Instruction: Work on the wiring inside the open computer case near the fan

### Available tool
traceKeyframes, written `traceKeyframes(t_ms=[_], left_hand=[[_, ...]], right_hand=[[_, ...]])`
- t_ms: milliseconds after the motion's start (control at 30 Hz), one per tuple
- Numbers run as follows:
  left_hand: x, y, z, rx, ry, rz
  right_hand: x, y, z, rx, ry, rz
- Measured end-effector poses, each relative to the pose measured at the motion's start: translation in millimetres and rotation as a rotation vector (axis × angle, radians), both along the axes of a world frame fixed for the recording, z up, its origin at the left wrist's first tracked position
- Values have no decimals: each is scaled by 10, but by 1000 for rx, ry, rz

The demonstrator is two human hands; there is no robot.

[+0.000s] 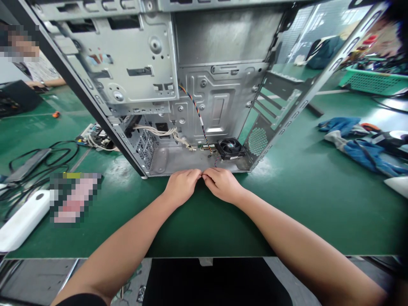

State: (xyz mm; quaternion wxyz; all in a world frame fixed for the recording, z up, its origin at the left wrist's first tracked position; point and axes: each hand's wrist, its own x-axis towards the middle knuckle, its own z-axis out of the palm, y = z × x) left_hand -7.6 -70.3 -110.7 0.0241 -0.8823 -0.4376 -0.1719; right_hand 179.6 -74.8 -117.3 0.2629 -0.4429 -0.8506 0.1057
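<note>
An open metal computer case stands upright on the green table, its open side facing me. My left hand and my right hand meet at the middle of its bottom front edge. Both have curled fingers, with the fingertips close together; whatever they pinch, if anything, is hidden. Just behind them on the case floor lies a black cooling fan. Beside the fan is a thin green circuit strip. A braided multicoloured cable hangs down to it, and white wires run along the left inside.
Left are black cables, a white elongated device, a circuit board and a dark box. A person's arm rests on the table behind. Right are blue-grey gloves and a green basket of parts.
</note>
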Motion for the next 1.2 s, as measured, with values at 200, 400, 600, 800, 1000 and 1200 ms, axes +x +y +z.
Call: traceKeyframes(t_ms=[200,400,600,800,1000,1200], left_hand=[[1,12,-10,4,-17,-10],[-5,-2,14,-10,-71,-36],[-9,12,2,9,-15,-5],[-29,23,-22,27,25,10],[-29,18,0,17,20,10],[-32,11,16,7,26,9]], right_hand=[[0,5,-10,7,-12,-30],[-7,3,-14,43,1,-50],[-65,-11,-62,85,37,-77],[-101,0,-112,182,36,-83],[-130,4,-137,263,-34,-94],[-143,-1,-141,320,-70,-101]])
